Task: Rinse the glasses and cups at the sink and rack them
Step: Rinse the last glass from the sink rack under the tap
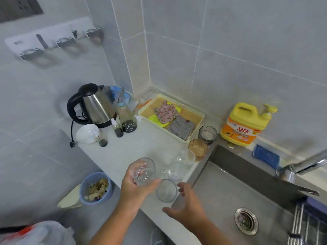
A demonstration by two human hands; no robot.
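The left hand (134, 190) grips a clear tumbler (143, 170), tilted, fingers curled round its base above the counter (123, 152). A second glass (166, 190) stands just beside the right hand (185, 209), whose spread fingers hold nothing, next to the sink (230, 188).

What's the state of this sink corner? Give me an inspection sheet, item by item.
Surface: pale counter beside a steel sink.
Job's things: one clear glass held; second glass upright at the counter edge; more clear glasses, a brown glass and a grey glass behind; rack at the sink's right.
Clutter: kettle, cloths in a tray, detergent bottle, sponge.
Hands: left hand grips the clear glass; right hand open beside the second glass.
Cables: kettle cord, plug loose at the counter's edge.
Surroundings: tiled walls, faucet, scrap bin.
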